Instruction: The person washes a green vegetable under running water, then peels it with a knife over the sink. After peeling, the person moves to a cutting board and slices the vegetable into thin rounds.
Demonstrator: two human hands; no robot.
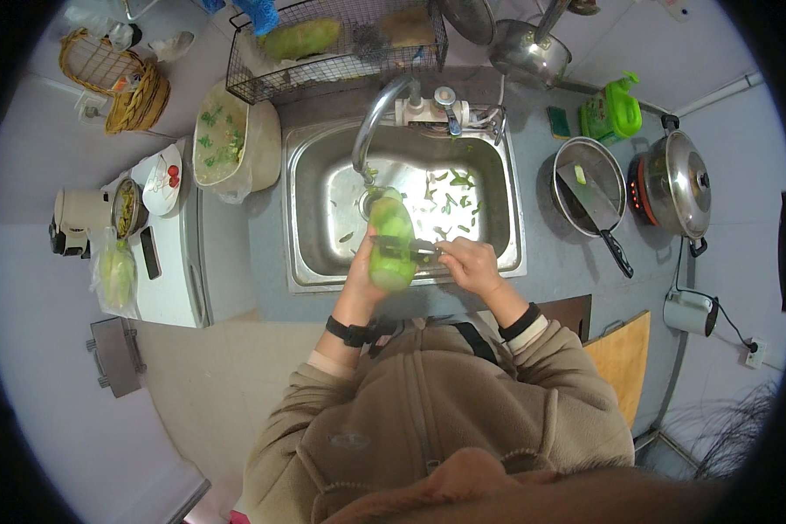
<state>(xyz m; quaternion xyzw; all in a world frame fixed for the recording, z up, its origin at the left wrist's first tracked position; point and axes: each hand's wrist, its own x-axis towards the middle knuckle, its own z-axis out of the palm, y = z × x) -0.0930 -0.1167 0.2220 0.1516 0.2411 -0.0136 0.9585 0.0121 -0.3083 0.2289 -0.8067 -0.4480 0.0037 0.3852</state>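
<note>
Over the sink's front part, my left hand (365, 276) grips a long green gourd (393, 270) from its left side. The gourd's near part looks pale and smooth, while the far end is a duller yellow-green. In my right hand (475, 265) is the handle of a peeler (422, 247), its dark blade lying across the gourd. Green strips of peel (458, 180) are scattered over the bottom of the stainless steel sink (311, 252). The chrome faucet (383, 108) arches above the drain, just beyond the gourd's far end; no running water is visible.
A lined waste bin (268, 147) stands left of the sink. To the right, a cleaver (589, 200) rests across a pan (557, 190), beside a lidded pot (688, 177). Behind are a green soap bottle (619, 114) and a wire basket (301, 69).
</note>
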